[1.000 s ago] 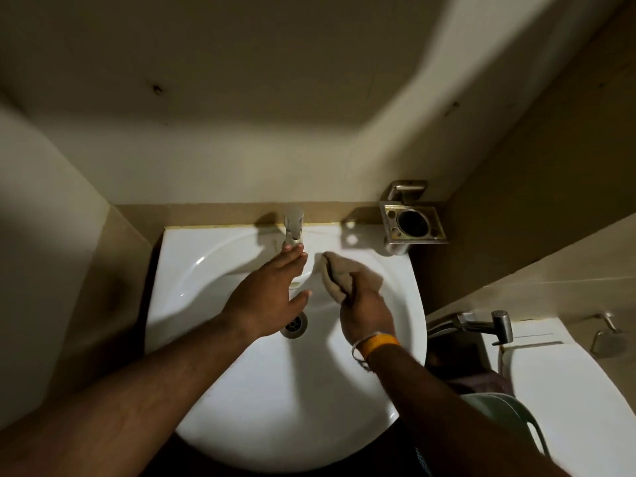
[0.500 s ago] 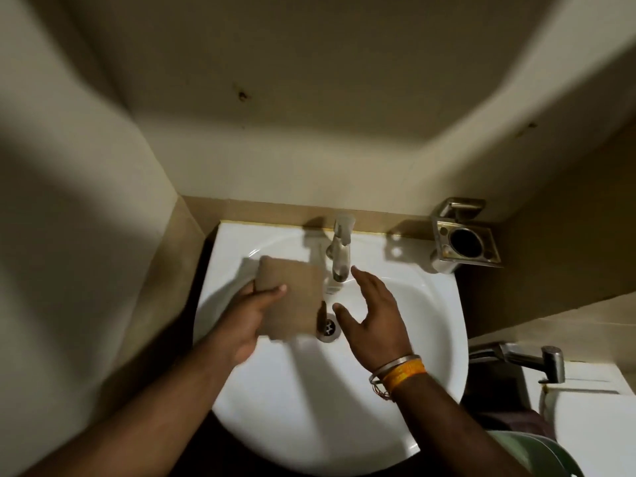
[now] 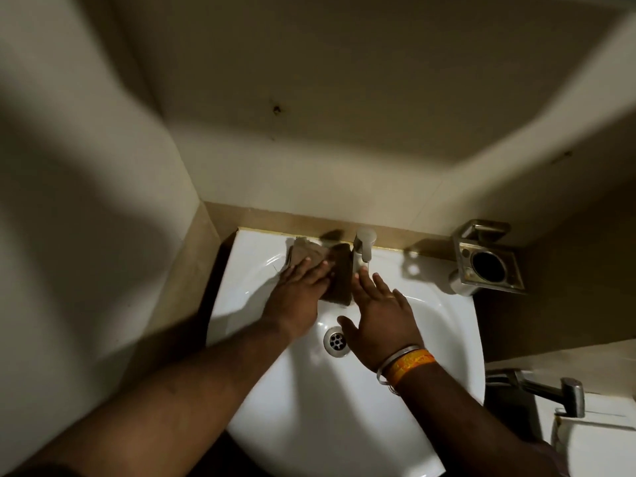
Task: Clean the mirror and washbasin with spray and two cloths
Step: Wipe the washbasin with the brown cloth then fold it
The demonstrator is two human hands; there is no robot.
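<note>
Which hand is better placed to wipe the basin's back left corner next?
The left hand. Its flat fingers already press the brown cloth on the washbasin rim left of the tap. The right hand is open, holding nothing, over the bowl.

1. My left hand (image 3: 296,297) is stretched forward, palm down, fingers (image 3: 311,270) straight and pressed flat.
2. My right hand (image 3: 382,321) hovers palm down just beside it, fingers spread and relaxed, thumb out to the left.
3. Both forearms are bare; the right wrist wears bands.
</note>
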